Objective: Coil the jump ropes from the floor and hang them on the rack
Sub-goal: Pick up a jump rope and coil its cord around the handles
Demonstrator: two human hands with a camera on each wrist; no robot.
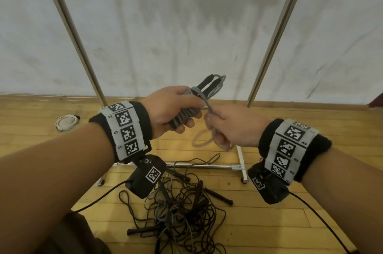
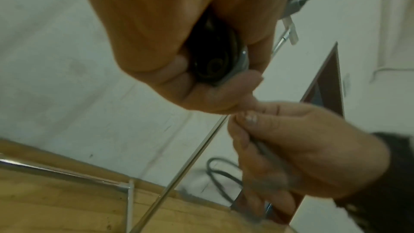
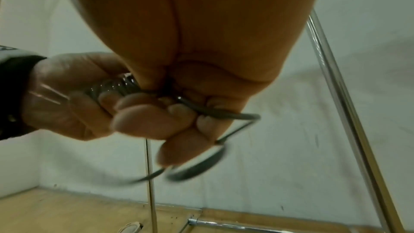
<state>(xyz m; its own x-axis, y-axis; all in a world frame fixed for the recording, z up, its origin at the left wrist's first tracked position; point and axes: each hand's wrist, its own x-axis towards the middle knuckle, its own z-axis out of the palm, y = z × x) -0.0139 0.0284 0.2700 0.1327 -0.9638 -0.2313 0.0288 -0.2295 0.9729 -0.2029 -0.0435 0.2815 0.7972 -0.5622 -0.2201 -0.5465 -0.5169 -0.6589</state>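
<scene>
My left hand [image 1: 176, 109] grips a grey jump rope [image 1: 186, 112] wound in tight turns round its two black handles [image 1: 209, 82], which stick out past the fingers. My right hand [image 1: 226, 127] holds the rope's free end, a grey loop [image 1: 202, 139] that hangs blurred below the fist. A short taut strand [image 1: 204, 101] runs from the coil to the right hand. In the left wrist view the left hand [image 2: 201, 70] wraps the dark handle ends [image 2: 215, 65], and the right hand [image 2: 280, 151] pinches the rope. In the right wrist view the right hand [image 3: 179, 116] holds the grey loop [image 3: 228, 115].
A tangled heap of dark jump ropes [image 1: 182, 208] with black handles lies on the wooden floor below my hands. The rack's chrome uprights [image 1: 70, 29] [image 1: 277, 31] and base bar [image 1: 199, 165] stand before a white wall. A white ring [image 1: 66, 122] lies at the left.
</scene>
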